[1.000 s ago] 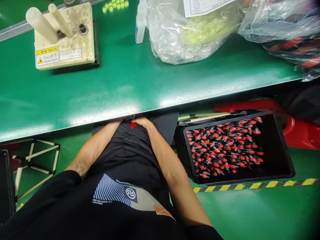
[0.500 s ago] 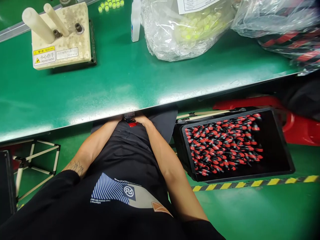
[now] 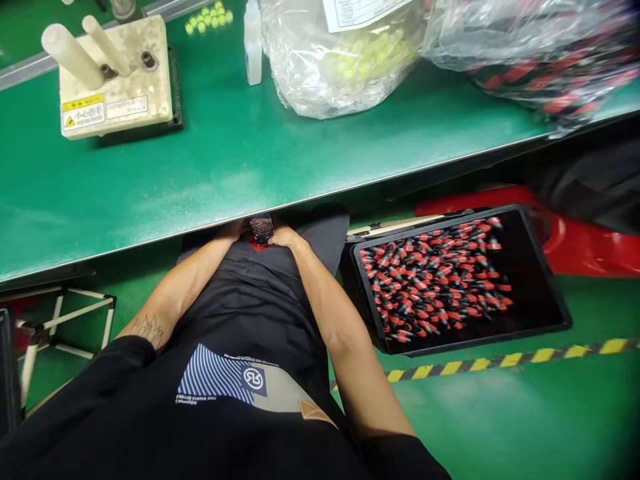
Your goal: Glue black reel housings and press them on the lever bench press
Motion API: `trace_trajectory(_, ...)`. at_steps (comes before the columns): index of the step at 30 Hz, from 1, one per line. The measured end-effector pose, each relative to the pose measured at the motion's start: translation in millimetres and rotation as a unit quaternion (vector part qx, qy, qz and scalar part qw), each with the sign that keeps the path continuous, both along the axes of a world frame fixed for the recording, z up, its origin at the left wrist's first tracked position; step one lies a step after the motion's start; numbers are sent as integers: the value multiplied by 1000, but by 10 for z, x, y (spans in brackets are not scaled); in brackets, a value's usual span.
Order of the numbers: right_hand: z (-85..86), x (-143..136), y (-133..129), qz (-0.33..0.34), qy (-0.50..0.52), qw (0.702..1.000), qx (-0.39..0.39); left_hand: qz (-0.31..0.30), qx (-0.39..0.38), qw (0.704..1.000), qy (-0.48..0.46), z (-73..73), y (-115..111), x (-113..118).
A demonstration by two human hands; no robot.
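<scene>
Both hands meet at the bench edge, low in the lap — right hand [image 3: 286, 237] closed round a small dark part [image 3: 261, 229], which sticks up at approx 12 o'clock from the knuckles, with a bit of red just under it. Left hand [image 3: 235, 231] sits at 9 o'clock of the part, touching or v. close; its fingers are mostly hidden under the table lip, so can't tell if they pinch or lie loose.

Green bench [image 3: 250, 160] fills the upper half. On it, at 10 o'clock from the hands: a cream fixture block [image 3: 117, 80] w/ two pale pegs slanting up-left and a yellow warning label on its near face. At 12 o'clock, far edge: small cluster of yellow-green caps [image 3: 207, 17], and a white bottle [image 3: 253, 41] just beside a clear plastic bag [image 3: 340, 60] holding more yellow-green bits — paper label on top. At 1–2 o'clock: a second bag [image 3: 540, 53] w/ red and black items, blurred.

Below bench level, at 3 o'clock of the hands: black tray [image 3: 543, 283] heaped w/ red-and-black parts [image 3: 435, 280]. Striped yellow-black floor tape [image 3: 500, 360] runs just under the tray. White tube frame [image 3: 65, 320] at 8 o'clock.
</scene>
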State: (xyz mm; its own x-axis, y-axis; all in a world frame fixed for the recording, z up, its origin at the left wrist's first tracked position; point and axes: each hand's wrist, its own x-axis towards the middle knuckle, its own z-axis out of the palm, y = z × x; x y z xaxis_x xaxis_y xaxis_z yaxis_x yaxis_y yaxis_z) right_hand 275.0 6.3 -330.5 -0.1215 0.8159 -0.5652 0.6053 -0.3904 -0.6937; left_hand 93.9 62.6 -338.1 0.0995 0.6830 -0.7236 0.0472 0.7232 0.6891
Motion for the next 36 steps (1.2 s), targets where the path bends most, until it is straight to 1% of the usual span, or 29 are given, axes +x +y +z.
trace_trajectory(3, 91, 126, -16, 48, -23, 999, 0, -15, -17, 1000, 11, 14, 9, 58)
trace_trajectory(6, 190, 219, -29, 77, -35, 996, 12, -20, -27, 999, 22, 28, 2, 87)
trace_trajectory(9, 265, 247, -39, 97, -46, 994, 15, -22, -27, 999, 30, 63, -21, 78)
trace_trajectory(12, 300, 223, -47, 105, -61, 993, 7, -26, -23, 999, 36, 113, -41, 59)
trace_trajectory(16, 307, 188, -51, 101, -85, 991, -8, -36, -21, 998, 42, 165, -46, 50)
trace_trajectory(21, 300, 195, -54, 95, -96, 991, -19, -48, -23, 997, 53, 177, -48, 82)
trace_trajectory(31, 264, 165, -41, 96, -109, 989, -15, -63, -28, 992, 105, 220, -50, 126)
trace_trajectory(36, 262, 165, -55, 102, -112, 988, -7, -74, -10, 989, 127, 222, -71, 139)
